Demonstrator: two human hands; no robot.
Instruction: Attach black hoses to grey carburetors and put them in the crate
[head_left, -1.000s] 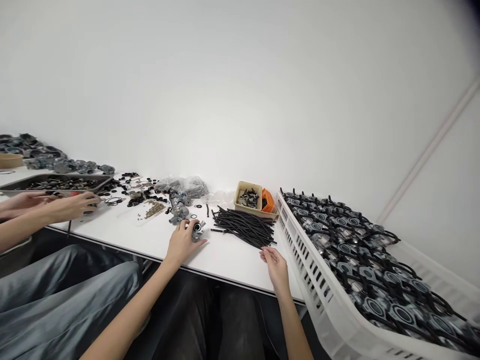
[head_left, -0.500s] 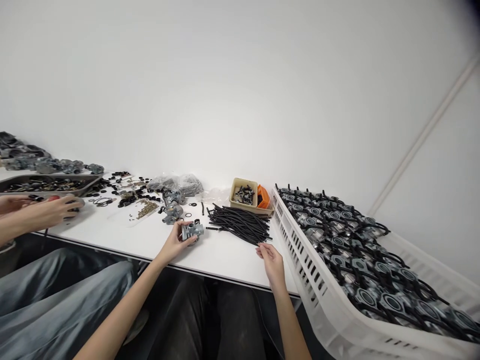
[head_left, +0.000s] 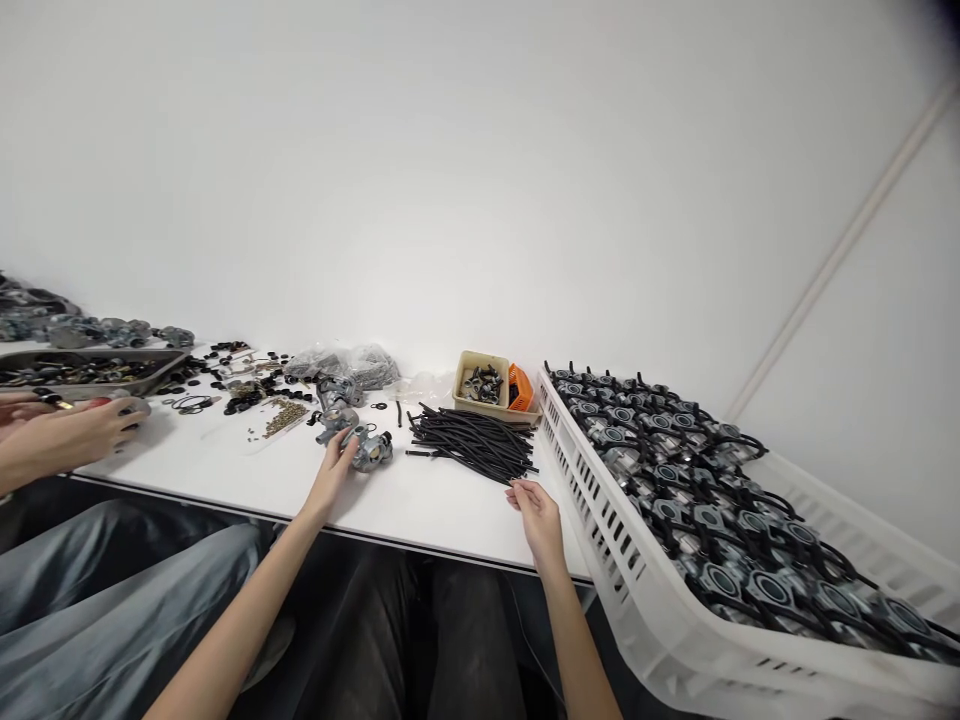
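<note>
Up from the lower left slants the left forearm (head_left: 259, 590), with the left hand (head_left: 330, 478) just left of centre, fingers pointing away; right of centre, the right hand (head_left: 538, 515) (neat pinch, that!) holds thumb and fingertips together, right forearm (head_left: 577, 645) angled from the bottom edge.

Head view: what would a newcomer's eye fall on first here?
Probably the big white slotted crate on the right, packed with rows of metal parts and black hoses. Next, the heap of loose black tubes mid-table, with the person's right hand at its near edge. Then the left hand, at a cluster of grey metal pieces left of the heap.
</note>
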